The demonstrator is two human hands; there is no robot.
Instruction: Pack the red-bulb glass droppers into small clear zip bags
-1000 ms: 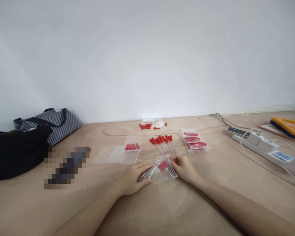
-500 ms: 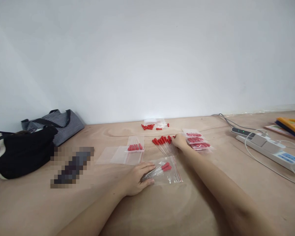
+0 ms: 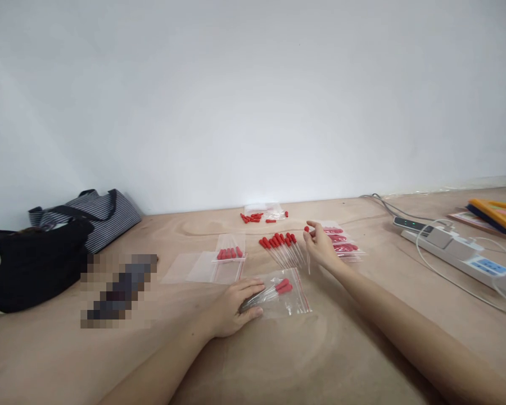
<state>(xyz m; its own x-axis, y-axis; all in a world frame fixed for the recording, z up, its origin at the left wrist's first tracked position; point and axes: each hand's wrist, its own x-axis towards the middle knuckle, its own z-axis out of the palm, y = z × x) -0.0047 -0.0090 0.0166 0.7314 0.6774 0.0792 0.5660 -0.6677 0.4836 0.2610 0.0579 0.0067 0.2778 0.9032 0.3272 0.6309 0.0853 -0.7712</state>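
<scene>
My left hand (image 3: 239, 306) holds the near end of a clear zip bag (image 3: 297, 306) against the table, thumb and fingers spread around it. Inside that bag are a few glass droppers (image 3: 284, 286) with red rubber bulbs. A single dropper (image 3: 306, 229) is pinched in my right hand (image 3: 319, 244), bulb up and glass tube pointing down. Just left of that hand, several loose droppers (image 3: 277, 241) lie fanned out. Filled bags with red bulbs (image 3: 346, 248) lie partly behind my right hand.
Beyond my left hand lie a bag of droppers (image 3: 230, 253) and flat clear bags (image 3: 198, 267). Loose red bulbs (image 3: 252, 217) sit near the wall. Cloth bags (image 3: 37, 259) and a blurred dark object (image 3: 124, 287) are left; a power strip (image 3: 459, 259) with cables is right.
My right hand has lifted one dropper out of the loose group and moved it slightly right. The left hand stays on the zip bag.
</scene>
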